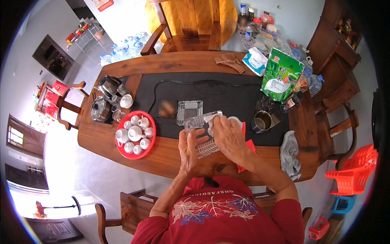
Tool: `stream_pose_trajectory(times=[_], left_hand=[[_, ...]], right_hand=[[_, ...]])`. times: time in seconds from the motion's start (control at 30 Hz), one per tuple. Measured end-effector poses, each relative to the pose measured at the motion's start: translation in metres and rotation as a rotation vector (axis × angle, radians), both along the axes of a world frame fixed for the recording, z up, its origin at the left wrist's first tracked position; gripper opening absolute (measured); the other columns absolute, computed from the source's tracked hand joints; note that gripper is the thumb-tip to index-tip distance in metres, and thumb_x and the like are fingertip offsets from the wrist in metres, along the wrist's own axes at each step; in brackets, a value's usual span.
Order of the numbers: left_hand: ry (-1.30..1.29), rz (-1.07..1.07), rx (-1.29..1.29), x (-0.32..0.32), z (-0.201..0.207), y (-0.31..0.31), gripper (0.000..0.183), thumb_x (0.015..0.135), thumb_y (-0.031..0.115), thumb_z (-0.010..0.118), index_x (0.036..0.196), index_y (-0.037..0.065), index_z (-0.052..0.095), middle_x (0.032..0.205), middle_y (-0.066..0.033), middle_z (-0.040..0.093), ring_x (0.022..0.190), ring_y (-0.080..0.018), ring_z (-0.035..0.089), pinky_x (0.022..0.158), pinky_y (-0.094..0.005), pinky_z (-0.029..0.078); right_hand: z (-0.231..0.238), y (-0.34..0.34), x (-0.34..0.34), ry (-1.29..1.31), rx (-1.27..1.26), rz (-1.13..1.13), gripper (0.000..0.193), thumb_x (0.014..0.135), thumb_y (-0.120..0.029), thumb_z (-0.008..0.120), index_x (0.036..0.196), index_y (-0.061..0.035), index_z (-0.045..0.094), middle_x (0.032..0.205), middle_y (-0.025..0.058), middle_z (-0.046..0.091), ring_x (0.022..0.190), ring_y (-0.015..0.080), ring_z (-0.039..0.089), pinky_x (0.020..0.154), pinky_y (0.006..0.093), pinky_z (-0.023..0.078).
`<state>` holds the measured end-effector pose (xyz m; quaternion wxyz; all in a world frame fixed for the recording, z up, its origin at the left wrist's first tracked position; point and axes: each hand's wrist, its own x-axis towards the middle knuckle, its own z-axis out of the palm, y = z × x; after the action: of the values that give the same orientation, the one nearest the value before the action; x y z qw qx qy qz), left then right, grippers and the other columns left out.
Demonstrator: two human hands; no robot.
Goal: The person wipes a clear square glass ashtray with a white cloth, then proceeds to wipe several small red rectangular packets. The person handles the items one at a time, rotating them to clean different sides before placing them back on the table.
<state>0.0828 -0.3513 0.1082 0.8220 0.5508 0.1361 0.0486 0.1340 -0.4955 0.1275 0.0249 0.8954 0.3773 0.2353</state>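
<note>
Over the table's near edge, my left hand grips one end of a clear ribbed dish, tilted up off the surface. My right hand pinches a crumpled white tissue against the dish's other end. Just beyond, a clear square dish lies on the black mat. Another clear ribbed dish rests below my hands, partly hidden by them. Beside my right wrist, red paper or cloth shows, with a small white round item partly hidden behind my hand.
To the left, a red round tray carries a white teapot and several cups. Beyond it stand a glass kettle and a lidded pot. A metal mug, green pouch and grey cloth are right. A black cord crosses the mat.
</note>
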Motion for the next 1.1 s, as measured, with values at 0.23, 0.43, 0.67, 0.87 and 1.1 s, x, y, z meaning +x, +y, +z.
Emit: stream_pose_trajectory(times=[0.23, 0.43, 0.67, 0.87, 1.1], left_hand=[[-0.047, 0.013, 0.089, 0.001, -0.021, 0.005, 0.031, 0.098, 0.034, 0.042, 0.107, 0.005, 0.045, 0.101, -0.0104, 0.061, 0.083, -0.0146, 0.06, 0.067, -0.0246, 0.05], [-0.02, 0.022, 0.192, -0.003, -0.034, 0.002, 0.043, 0.1, 0.039, 0.029, 0.104, 0.004, 0.053, 0.089, -0.004, 0.057, 0.08, -0.0107, 0.054, 0.071, -0.0253, 0.046], [-0.106, -0.059, 0.318, -0.002, -0.041, 0.006, 0.039, 0.1, 0.038, 0.03, 0.106, 0.004, 0.049, 0.094, -0.0059, 0.057, 0.083, -0.0114, 0.055, 0.073, -0.0254, 0.047], [-0.075, -0.061, 0.033, 0.005, -0.034, 0.01, 0.031, 0.098, 0.028, 0.038, 0.108, 0.001, 0.051, 0.106, -0.011, 0.059, 0.086, -0.018, 0.061, 0.076, -0.0306, 0.051], [-0.211, -0.238, 0.273, 0.0, -0.024, 0.003, 0.03, 0.091, 0.007, 0.045, 0.12, -0.001, 0.048, 0.105, -0.006, 0.057, 0.096, -0.0125, 0.054, 0.08, -0.0258, 0.046]], right_hand=[[-0.023, 0.004, -0.031, 0.692, 0.331, 0.101, 0.019, 0.074, -0.008, 0.054, 0.09, -0.0006, 0.063, 0.09, 0.0171, 0.056, 0.089, 0.0347, 0.054, 0.075, 0.0434, 0.047], [-0.037, 0.035, -0.017, 0.817, 1.134, 0.021, 0.025, 0.08, -0.002, 0.047, 0.102, -0.001, 0.059, 0.095, 0.0164, 0.059, 0.083, 0.031, 0.059, 0.073, 0.0368, 0.048], [-0.035, 0.046, -0.015, 0.586, 1.006, 0.204, 0.029, 0.077, 0.0, 0.053, 0.105, 0.0015, 0.057, 0.098, 0.0145, 0.057, 0.085, 0.0288, 0.057, 0.076, 0.0345, 0.046], [-0.02, 0.007, -0.019, 1.076, 1.051, 0.335, 0.025, 0.076, 0.002, 0.052, 0.101, 0.0002, 0.056, 0.093, 0.014, 0.055, 0.084, 0.0319, 0.056, 0.076, 0.0391, 0.045], [0.023, 0.024, -0.003, 0.137, 0.621, 0.274, 0.025, 0.073, -0.011, 0.061, 0.098, -0.0138, 0.061, 0.099, 0.0078, 0.054, 0.095, 0.0266, 0.051, 0.081, 0.0385, 0.043]])
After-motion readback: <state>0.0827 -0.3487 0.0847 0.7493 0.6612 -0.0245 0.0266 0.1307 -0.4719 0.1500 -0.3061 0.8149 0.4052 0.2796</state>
